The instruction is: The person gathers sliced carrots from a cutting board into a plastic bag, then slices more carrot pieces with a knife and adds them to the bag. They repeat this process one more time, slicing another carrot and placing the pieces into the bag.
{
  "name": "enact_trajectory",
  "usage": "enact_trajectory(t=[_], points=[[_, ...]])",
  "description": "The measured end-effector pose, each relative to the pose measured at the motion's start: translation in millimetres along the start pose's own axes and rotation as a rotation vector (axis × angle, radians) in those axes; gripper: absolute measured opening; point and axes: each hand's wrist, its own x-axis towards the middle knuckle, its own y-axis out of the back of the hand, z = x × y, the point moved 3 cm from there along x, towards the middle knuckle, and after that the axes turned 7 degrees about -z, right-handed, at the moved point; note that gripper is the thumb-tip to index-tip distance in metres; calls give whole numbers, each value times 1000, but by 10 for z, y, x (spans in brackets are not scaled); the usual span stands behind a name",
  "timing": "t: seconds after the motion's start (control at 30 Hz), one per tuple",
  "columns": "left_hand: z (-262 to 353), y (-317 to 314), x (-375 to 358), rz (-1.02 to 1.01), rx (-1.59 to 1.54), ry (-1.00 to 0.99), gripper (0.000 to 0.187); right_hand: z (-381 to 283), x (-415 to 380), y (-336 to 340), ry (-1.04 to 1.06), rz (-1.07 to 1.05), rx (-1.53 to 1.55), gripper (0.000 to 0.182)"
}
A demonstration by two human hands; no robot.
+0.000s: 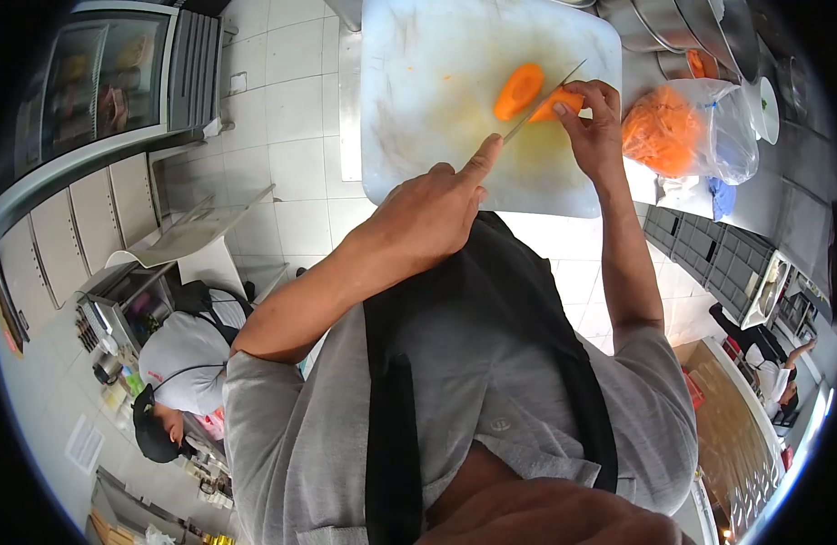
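My left hand [436,204] is closed round the handle of a knife [571,74], its index finger stretched along the spine; the handle is hidden in the grip. The thin blade slants up to the right, against a piece of carrot [544,113]. Thumb and fingers of my right hand [596,123] pinch that piece from the right side. Just left of the blade lies another carrot piece [518,91] with its oval cut face showing. Both pieces are on a white cutting board [418,118] with yellowish stains and a few orange specks.
Right of the board sits a clear plastic bag [661,132] of orange shreds, near a blue cloth [722,198] and metal pots [632,27]. A co-worker in a black cap [153,427] is at lower left; another person [768,372] is far right. A glass-door fridge [100,82] stands upper left.
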Motion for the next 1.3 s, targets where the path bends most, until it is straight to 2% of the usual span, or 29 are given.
enact_trajectory(t=[0.3,0.47,0.6,0.7,0.77,0.83,1.17,1.3], points=[[-153,-238,463,15,-40,-28,61,70,0,-9,-24,-18,64,30],[-305,-429,1005,142,16,-150,61,36,-1,22,-5,-1,-58,31],[-278,-284,823,148,4,-200,60,12,3,27,16,4,-56,31],[-62,-84,353,109,-8,-141,60,62,-21,18,22,5,-18,31],[-3,-9,173,3,-16,-41,60,53,-2,14,43,5,10,31],[-33,-35,132,20,-14,-50,60,17,3,19,8,-5,-7,32],[-60,-116,339,14,-13,-51,61,54,7,24,-3,-9,-20,32],[-219,-349,782,88,2,-121,63,62,-27,14,19,-4,-44,33]])
